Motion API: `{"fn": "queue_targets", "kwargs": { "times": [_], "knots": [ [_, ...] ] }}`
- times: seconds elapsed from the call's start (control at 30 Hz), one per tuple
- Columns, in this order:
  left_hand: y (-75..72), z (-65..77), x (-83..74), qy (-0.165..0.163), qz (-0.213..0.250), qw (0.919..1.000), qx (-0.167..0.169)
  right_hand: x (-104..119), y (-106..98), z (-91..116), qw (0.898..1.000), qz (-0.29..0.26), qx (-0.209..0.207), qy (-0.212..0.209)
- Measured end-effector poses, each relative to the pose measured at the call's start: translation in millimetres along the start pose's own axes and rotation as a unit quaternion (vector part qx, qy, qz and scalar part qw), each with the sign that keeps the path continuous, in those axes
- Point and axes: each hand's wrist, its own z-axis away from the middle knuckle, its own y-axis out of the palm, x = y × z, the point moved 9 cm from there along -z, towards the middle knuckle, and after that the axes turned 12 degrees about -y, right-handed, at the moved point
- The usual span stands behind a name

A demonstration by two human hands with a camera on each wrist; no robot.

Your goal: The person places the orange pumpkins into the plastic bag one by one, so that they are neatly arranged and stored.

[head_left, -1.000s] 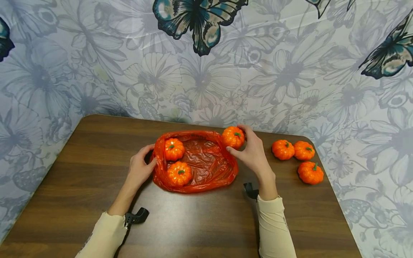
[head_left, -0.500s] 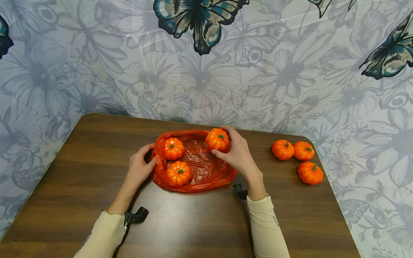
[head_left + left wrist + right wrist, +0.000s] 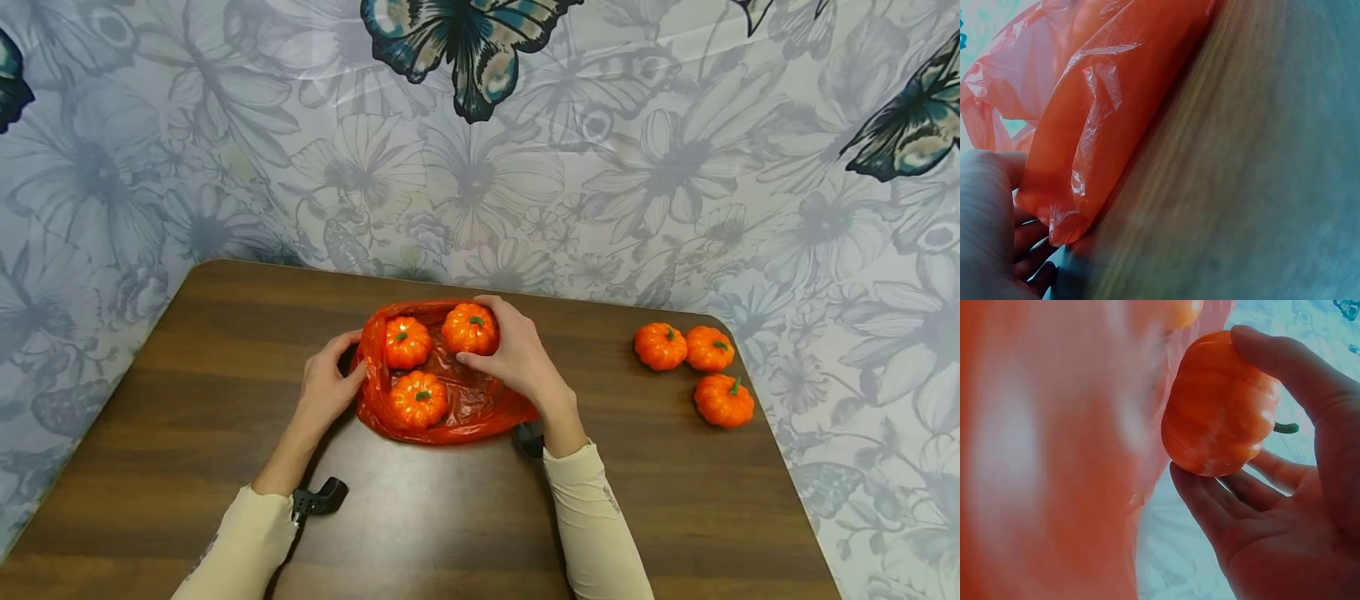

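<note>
In the head view a red plastic bag (image 3: 480,408) lies on the table with its mouth spread wide. Two small orange pumpkins, a rear one (image 3: 407,342) and a front one (image 3: 418,400), sit in its left part. My right hand (image 3: 519,350) holds a third pumpkin (image 3: 470,328) over the bag's right rear part, between thumb and fingers; its green stem shows in the right wrist view. At the bag's left edge, my left hand (image 3: 327,385) pinches the plastic, thumb on the inner side, as the left wrist view shows the bag wall (image 3: 1085,137) beside the fingers.
Three more orange pumpkins (image 3: 660,346) stand in a group near the table's right edge. The brown wooden table (image 3: 420,533) meets a floral wall cloth (image 3: 480,192) at the back. Black wrist mounts (image 3: 321,497) stick out from the sleeves.
My right hand has carried its pumpkin leftward, from beside the bag's right rim to over the bag's inside, near the two pumpkins there. My left hand stays at the left rim.
</note>
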Motion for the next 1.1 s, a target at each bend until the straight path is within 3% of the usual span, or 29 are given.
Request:
{"fn": "queue_targets", "kwargs": {
  "times": [0.2, 0.53, 0.93, 1.1],
  "knots": [
    [3.5, 1.1, 0.7, -0.004, -0.005, 1.0000, 0.005, -1.9, 18.0, -1.8, 0.999, -0.002, 0.033, 0.012],
    [3.3, 1.6, -4.6, 0.006, 0.000, 1.0000, 0.003, -16.8, 38.0, 0.3, 0.998, -0.001, 0.052, 0.020],
    [-0.3, 8.0, -6.1, 0.001, 0.004, 1.0000, 0.001, -19.5, 45.6, 0.5, 0.999, -0.002, 0.027, 0.040],
    [-2.0, 9.0, -6.4, 0.001, 0.004, 1.0000, -0.002, -17.9, 42.9, 2.3, 0.998, 0.004, 0.048, 0.036]
  ]
}}
